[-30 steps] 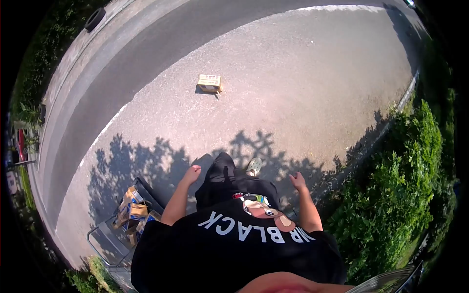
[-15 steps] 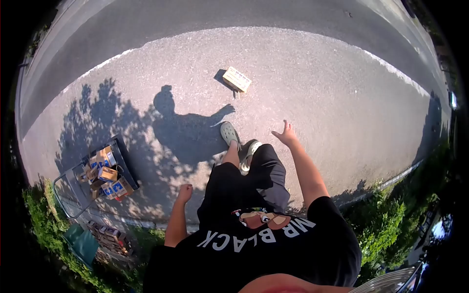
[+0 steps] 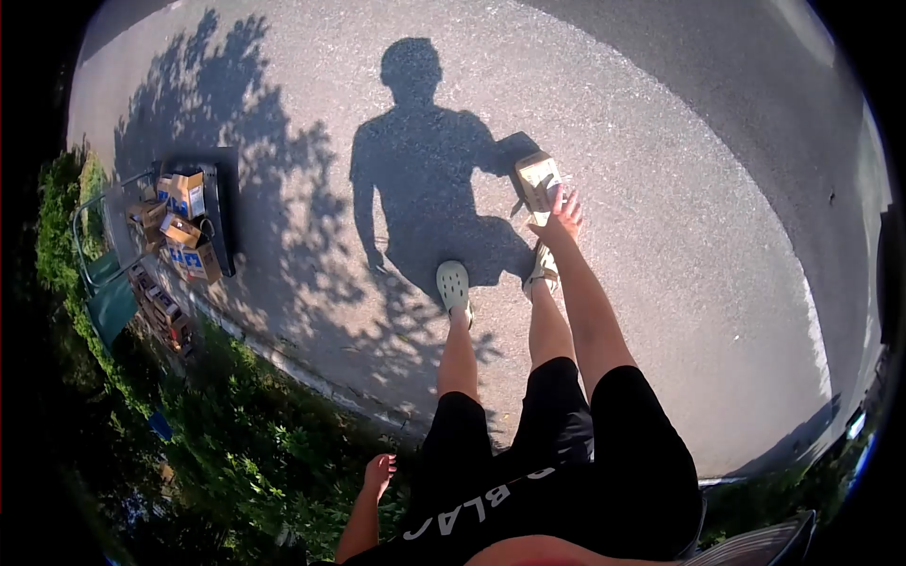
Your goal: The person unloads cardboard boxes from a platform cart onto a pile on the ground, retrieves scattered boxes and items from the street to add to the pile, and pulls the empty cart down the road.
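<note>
A cardboard box with printing on its top lies on the sunlit pavement, in front of my feet. Over its near end reaches my right hand, with fingers and thumb spread; whether it touches the box I cannot tell. My left hand hangs low beside my dark shorts, loosely bent, with nothing in it. Light clogs, the left one and the right one, are on my feet.
At the left a dark cart with a metal handle carries several cardboard boxes. More stacked items and a green sheet are below it. Bushes and a kerb run along the near left.
The view has turned and come closer to the box. My right hand has stretched forward to the box's near end. My left hand is now lower in view, and the cart appears higher at the left.
</note>
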Action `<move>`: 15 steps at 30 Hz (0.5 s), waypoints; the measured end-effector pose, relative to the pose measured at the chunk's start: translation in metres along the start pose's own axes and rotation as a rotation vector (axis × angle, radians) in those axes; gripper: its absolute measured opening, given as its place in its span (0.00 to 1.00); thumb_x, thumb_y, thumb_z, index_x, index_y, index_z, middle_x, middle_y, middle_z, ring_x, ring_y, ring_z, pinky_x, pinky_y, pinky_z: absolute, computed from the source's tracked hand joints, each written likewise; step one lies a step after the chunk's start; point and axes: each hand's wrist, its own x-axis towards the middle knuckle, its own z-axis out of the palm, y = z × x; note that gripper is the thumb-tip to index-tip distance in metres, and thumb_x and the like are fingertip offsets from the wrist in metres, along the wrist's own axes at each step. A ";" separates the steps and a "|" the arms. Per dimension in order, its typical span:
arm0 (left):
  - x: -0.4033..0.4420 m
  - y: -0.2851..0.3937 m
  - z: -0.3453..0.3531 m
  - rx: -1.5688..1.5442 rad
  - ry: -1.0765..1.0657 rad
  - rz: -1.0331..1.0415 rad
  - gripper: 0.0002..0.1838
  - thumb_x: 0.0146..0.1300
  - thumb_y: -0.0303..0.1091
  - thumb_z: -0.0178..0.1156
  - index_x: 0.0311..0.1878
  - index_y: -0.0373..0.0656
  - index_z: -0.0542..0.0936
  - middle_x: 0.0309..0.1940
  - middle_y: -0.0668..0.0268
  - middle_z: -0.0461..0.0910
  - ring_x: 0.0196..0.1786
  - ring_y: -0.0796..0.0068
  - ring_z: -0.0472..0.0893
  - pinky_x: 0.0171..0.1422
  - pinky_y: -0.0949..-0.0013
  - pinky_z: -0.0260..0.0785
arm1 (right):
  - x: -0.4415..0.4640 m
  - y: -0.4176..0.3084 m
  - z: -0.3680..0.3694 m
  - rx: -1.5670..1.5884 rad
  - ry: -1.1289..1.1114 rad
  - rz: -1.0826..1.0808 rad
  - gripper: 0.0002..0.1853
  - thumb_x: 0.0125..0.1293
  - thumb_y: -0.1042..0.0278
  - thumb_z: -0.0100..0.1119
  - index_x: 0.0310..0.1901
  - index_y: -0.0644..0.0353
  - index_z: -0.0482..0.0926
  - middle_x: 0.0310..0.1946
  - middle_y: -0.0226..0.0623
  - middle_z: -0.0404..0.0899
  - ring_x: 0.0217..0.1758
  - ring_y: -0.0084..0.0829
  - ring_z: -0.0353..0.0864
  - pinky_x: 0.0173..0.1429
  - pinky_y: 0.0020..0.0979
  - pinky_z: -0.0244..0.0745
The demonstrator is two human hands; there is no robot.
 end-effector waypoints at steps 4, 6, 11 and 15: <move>-0.019 -0.076 0.038 -0.303 -0.004 -0.447 0.30 0.74 0.58 0.46 0.49 0.37 0.80 0.30 0.67 0.78 0.26 0.74 0.73 0.26 0.67 0.61 | 0.058 -0.013 0.049 -0.070 0.134 0.033 0.66 0.47 0.42 0.74 0.77 0.49 0.35 0.73 0.61 0.47 0.71 0.62 0.57 0.71 0.58 0.58; -0.021 -0.111 0.048 -0.462 -0.196 -0.479 0.33 0.74 0.61 0.42 0.47 0.37 0.81 0.30 0.66 0.78 0.26 0.73 0.72 0.27 0.65 0.62 | 0.056 -0.018 0.041 0.086 0.130 0.063 0.67 0.44 0.45 0.74 0.77 0.50 0.34 0.65 0.60 0.56 0.64 0.59 0.64 0.68 0.55 0.61; -0.031 -0.077 0.080 -0.428 -0.147 -0.375 0.34 0.74 0.62 0.41 0.43 0.38 0.82 0.25 0.70 0.79 0.23 0.76 0.73 0.29 0.68 0.66 | 0.056 0.033 0.029 1.485 -0.438 0.032 0.45 0.60 0.56 0.65 0.74 0.51 0.50 0.59 0.47 0.72 0.59 0.44 0.76 0.61 0.41 0.74; -0.003 -0.022 0.062 -0.376 -0.079 -0.242 0.32 0.75 0.60 0.40 0.41 0.41 0.82 0.26 0.71 0.81 0.24 0.78 0.76 0.29 0.72 0.67 | -0.035 0.028 -0.066 1.792 -0.866 0.138 0.34 0.63 0.51 0.60 0.67 0.59 0.66 0.59 0.41 0.75 0.59 0.38 0.78 0.62 0.39 0.75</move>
